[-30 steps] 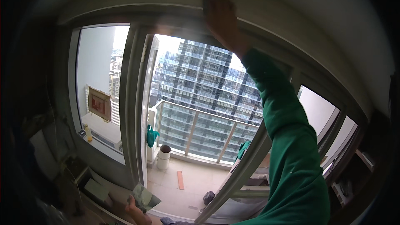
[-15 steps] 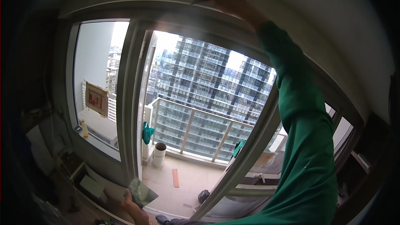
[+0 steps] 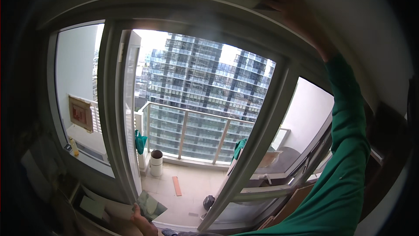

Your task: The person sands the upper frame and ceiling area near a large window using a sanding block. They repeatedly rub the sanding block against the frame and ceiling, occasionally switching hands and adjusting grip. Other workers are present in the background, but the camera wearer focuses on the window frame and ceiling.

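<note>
Cloth, one dark piece, lies flat under your right hand, pressed against the upper window frame high overhead, its long axis along the frame's curve. Your right arm, in a green sleeve, reaches fully upward. Your left hand sits low at the bottom edge, fingers closed around one greenish folded cloth near the sill. Two hands and two cloths show.
</note>
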`<action>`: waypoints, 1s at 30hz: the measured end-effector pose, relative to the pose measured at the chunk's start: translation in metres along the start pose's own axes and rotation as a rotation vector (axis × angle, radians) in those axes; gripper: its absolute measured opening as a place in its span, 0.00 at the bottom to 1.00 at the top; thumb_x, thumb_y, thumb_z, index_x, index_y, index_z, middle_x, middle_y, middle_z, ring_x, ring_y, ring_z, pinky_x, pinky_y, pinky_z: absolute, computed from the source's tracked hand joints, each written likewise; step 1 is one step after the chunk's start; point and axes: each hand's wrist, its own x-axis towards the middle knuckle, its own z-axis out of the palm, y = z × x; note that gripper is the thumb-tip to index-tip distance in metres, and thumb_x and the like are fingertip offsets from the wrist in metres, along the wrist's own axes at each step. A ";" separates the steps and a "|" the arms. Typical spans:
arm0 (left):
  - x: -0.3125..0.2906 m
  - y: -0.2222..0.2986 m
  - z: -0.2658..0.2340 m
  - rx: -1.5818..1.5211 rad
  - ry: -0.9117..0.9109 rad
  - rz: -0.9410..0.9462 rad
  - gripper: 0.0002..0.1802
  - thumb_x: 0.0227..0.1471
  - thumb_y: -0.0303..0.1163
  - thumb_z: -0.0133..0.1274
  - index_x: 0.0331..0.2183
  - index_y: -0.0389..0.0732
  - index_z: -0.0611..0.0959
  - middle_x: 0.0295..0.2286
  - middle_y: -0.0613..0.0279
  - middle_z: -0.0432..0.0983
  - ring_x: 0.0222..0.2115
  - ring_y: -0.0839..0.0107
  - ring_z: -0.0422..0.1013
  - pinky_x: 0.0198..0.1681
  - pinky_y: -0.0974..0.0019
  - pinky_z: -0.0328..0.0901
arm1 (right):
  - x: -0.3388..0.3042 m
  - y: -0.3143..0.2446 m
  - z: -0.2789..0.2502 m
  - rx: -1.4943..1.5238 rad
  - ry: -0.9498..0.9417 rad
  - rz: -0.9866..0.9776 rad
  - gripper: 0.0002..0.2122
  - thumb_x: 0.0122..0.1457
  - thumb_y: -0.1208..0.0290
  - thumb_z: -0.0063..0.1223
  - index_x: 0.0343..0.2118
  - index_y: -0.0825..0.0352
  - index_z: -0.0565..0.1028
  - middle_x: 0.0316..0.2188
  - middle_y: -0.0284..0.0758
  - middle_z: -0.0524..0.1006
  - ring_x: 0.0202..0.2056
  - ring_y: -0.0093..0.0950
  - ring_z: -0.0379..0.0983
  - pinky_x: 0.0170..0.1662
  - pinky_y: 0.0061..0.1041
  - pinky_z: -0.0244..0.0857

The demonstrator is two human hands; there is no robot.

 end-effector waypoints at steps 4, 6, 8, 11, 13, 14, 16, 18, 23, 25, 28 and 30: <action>-0.006 0.008 0.011 0.064 0.053 -0.015 0.20 0.58 0.39 0.49 0.37 0.27 0.78 0.34 0.53 0.77 0.34 0.62 0.76 0.39 0.61 0.70 | -0.074 -0.003 -0.003 -0.053 -0.064 0.266 0.21 0.50 0.80 0.46 0.48 0.56 0.74 0.44 0.33 0.76 0.45 0.37 0.73 0.49 0.36 0.67; -0.007 0.008 0.010 0.080 0.031 -0.042 0.20 0.58 0.39 0.49 0.37 0.27 0.78 0.34 0.54 0.77 0.34 0.63 0.76 0.39 0.61 0.70 | -0.095 -0.023 -0.012 -0.056 -0.103 0.375 0.23 0.49 0.81 0.46 0.50 0.57 0.74 0.45 0.36 0.76 0.45 0.39 0.73 0.50 0.37 0.67; -0.009 0.012 0.005 0.090 0.008 -0.050 0.19 0.58 0.38 0.49 0.37 0.27 0.78 0.34 0.54 0.77 0.34 0.64 0.76 0.38 0.62 0.70 | -0.097 -0.056 -0.022 0.001 -0.130 0.461 0.23 0.48 0.84 0.47 0.50 0.59 0.74 0.45 0.42 0.76 0.45 0.42 0.73 0.51 0.39 0.67; -0.010 0.018 -0.003 0.067 -0.025 -0.043 0.19 0.58 0.38 0.49 0.37 0.28 0.79 0.34 0.54 0.77 0.33 0.65 0.76 0.37 0.62 0.71 | -0.057 -0.097 -0.040 0.143 -0.131 0.603 0.25 0.46 0.83 0.48 0.50 0.61 0.73 0.44 0.43 0.76 0.43 0.43 0.73 0.48 0.38 0.69; -0.008 0.019 -0.008 0.007 -0.030 -0.020 0.18 0.59 0.37 0.49 0.37 0.28 0.79 0.33 0.54 0.78 0.32 0.65 0.76 0.36 0.63 0.71 | -0.016 -0.115 -0.038 0.118 0.121 0.451 0.24 0.45 0.80 0.51 0.49 0.60 0.72 0.40 0.39 0.74 0.40 0.39 0.72 0.41 0.38 0.67; -0.008 0.022 -0.012 0.012 -0.030 -0.011 0.18 0.59 0.37 0.48 0.37 0.28 0.79 0.33 0.54 0.78 0.32 0.65 0.76 0.36 0.63 0.71 | 0.007 -0.124 -0.033 0.122 0.237 0.391 0.24 0.44 0.78 0.53 0.49 0.59 0.71 0.38 0.36 0.73 0.39 0.36 0.71 0.42 0.38 0.63; -0.009 0.027 -0.019 0.018 -0.039 0.007 0.18 0.59 0.37 0.48 0.37 0.28 0.79 0.33 0.55 0.78 0.32 0.65 0.76 0.36 0.63 0.71 | 0.061 -0.135 0.005 0.089 0.131 0.353 0.23 0.45 0.75 0.54 0.49 0.63 0.70 0.37 0.37 0.71 0.40 0.36 0.69 0.43 0.40 0.62; -0.017 0.035 -0.019 0.029 0.024 0.027 0.18 0.58 0.37 0.48 0.37 0.28 0.79 0.34 0.55 0.78 0.32 0.65 0.76 0.37 0.64 0.71 | 0.109 -0.159 0.001 0.086 0.337 0.298 0.21 0.46 0.74 0.53 0.46 0.65 0.71 0.35 0.39 0.70 0.41 0.37 0.67 0.43 0.41 0.61; -0.019 0.033 -0.041 0.061 0.129 0.051 0.18 0.58 0.37 0.49 0.37 0.28 0.79 0.34 0.55 0.77 0.32 0.65 0.75 0.38 0.64 0.70 | 0.161 -0.172 0.051 0.047 0.526 0.374 0.15 0.47 0.75 0.52 0.41 0.67 0.71 0.36 0.43 0.70 0.41 0.39 0.66 0.46 0.46 0.59; -0.021 0.031 -0.047 0.016 0.141 0.049 0.18 0.58 0.38 0.50 0.37 0.28 0.79 0.34 0.55 0.77 0.33 0.65 0.75 0.39 0.64 0.70 | 0.159 -0.181 0.061 0.034 0.506 0.402 0.17 0.48 0.75 0.51 0.43 0.66 0.70 0.38 0.42 0.70 0.42 0.39 0.66 0.47 0.45 0.58; -0.017 0.032 -0.067 -0.005 0.186 0.088 0.18 0.57 0.38 0.50 0.36 0.29 0.79 0.33 0.55 0.77 0.33 0.65 0.75 0.39 0.63 0.69 | 0.150 -0.206 0.047 0.101 0.400 0.449 0.22 0.49 0.75 0.50 0.50 0.64 0.69 0.41 0.41 0.70 0.45 0.39 0.66 0.47 0.43 0.58; -0.023 0.042 -0.065 0.011 0.198 0.109 0.18 0.57 0.38 0.51 0.36 0.29 0.79 0.33 0.55 0.77 0.33 0.65 0.75 0.39 0.63 0.69 | 0.144 -0.208 0.035 0.128 0.318 0.438 0.20 0.50 0.75 0.50 0.49 0.64 0.70 0.41 0.41 0.71 0.46 0.40 0.66 0.47 0.43 0.58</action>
